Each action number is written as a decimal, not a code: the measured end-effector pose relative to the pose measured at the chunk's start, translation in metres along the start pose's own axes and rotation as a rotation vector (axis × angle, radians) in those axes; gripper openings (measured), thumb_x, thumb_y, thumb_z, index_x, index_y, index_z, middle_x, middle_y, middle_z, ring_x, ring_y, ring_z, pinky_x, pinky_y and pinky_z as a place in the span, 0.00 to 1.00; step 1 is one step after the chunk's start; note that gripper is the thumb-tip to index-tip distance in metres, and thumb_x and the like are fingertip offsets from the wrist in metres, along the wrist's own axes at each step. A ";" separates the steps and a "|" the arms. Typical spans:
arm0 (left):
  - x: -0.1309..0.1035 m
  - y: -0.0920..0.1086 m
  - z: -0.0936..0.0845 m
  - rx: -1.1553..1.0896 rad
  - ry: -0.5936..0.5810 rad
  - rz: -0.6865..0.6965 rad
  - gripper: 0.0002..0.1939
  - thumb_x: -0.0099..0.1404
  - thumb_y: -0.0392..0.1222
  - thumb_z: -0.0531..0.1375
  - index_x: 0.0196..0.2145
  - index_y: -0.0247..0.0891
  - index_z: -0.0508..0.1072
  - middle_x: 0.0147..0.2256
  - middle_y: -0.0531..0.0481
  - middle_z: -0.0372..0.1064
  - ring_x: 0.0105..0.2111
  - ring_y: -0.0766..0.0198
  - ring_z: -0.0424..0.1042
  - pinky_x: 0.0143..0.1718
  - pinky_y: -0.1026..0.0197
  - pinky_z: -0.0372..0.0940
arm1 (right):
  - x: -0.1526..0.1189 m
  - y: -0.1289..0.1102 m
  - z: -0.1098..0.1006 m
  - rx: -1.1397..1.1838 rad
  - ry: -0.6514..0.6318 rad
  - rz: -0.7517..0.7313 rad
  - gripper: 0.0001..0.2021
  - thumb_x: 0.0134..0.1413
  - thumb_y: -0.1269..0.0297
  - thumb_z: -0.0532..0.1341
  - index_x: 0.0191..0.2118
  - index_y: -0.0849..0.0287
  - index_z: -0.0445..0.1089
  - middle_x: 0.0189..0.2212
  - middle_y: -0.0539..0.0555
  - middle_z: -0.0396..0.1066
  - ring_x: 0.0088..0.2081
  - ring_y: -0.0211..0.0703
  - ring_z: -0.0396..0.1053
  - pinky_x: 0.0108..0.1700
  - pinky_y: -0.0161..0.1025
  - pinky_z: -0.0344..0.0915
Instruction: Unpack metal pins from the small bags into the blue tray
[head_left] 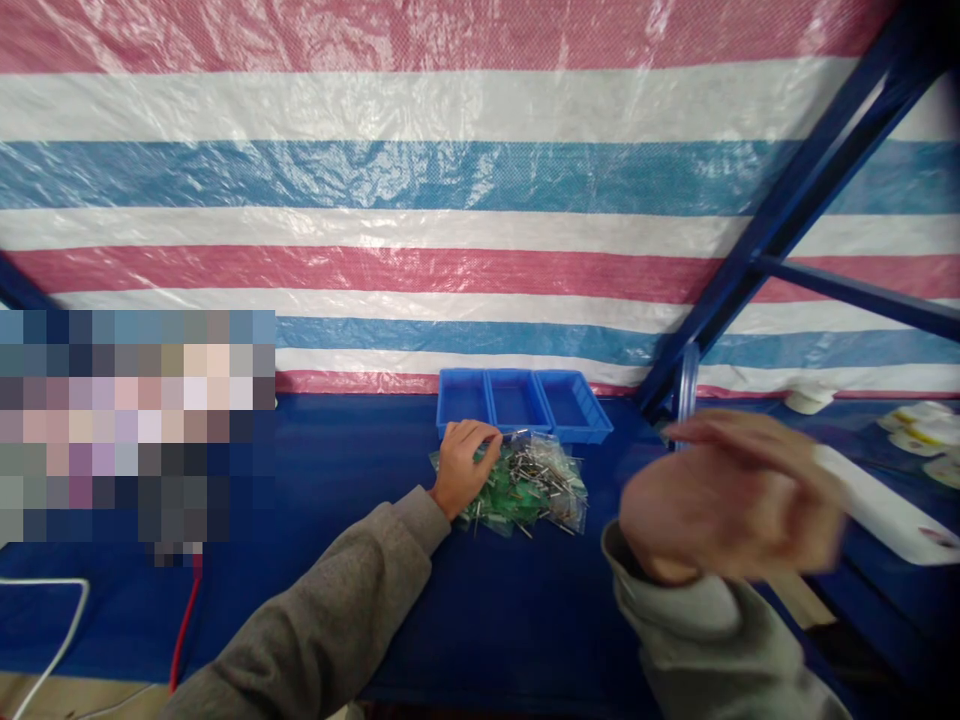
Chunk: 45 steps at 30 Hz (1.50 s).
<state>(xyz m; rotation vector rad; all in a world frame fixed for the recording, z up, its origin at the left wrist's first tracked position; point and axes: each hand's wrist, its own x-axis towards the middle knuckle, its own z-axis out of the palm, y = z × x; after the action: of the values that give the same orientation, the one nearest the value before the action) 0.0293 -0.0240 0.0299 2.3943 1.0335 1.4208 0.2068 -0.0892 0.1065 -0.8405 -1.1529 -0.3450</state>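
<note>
My left hand [466, 465] rests at the left edge of a pile of small metal rod-like pieces [536, 470] mixed with green and clear plastic bags [517, 500]. Its fingers curl toward the thumb, and what lies between the tips is too small to make out. Off to the right of the pile, my right hand [735, 500] is raised above the table and smeared by motion, so its fingers cannot be read. Just behind the pile stands a blue plastic tray [585, 436] with three compartments.
The pile lies on a blue table [337, 450]. Striped plastic sheeting [450, 180] hangs behind it. A blue metal frame beam [780, 210] slants up on the right, near a long white object [885, 510] and white rolls [930, 425]. A red cable [185, 625] hangs at left.
</note>
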 end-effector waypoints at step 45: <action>0.007 -0.006 -0.013 0.012 0.003 0.036 0.09 0.68 0.41 0.53 0.36 0.38 0.72 0.36 0.48 0.72 0.37 0.62 0.69 0.41 0.59 0.59 | -0.054 0.053 0.029 0.013 -0.870 0.270 0.13 0.59 0.55 0.55 0.35 0.57 0.73 0.31 0.54 0.75 0.32 0.42 0.69 0.37 0.38 0.64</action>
<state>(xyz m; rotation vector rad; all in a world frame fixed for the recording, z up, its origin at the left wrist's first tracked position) 0.0181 -0.0180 0.0388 2.4320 1.0068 1.4338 0.2003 -0.0427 0.0412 -1.1634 -1.8026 0.2941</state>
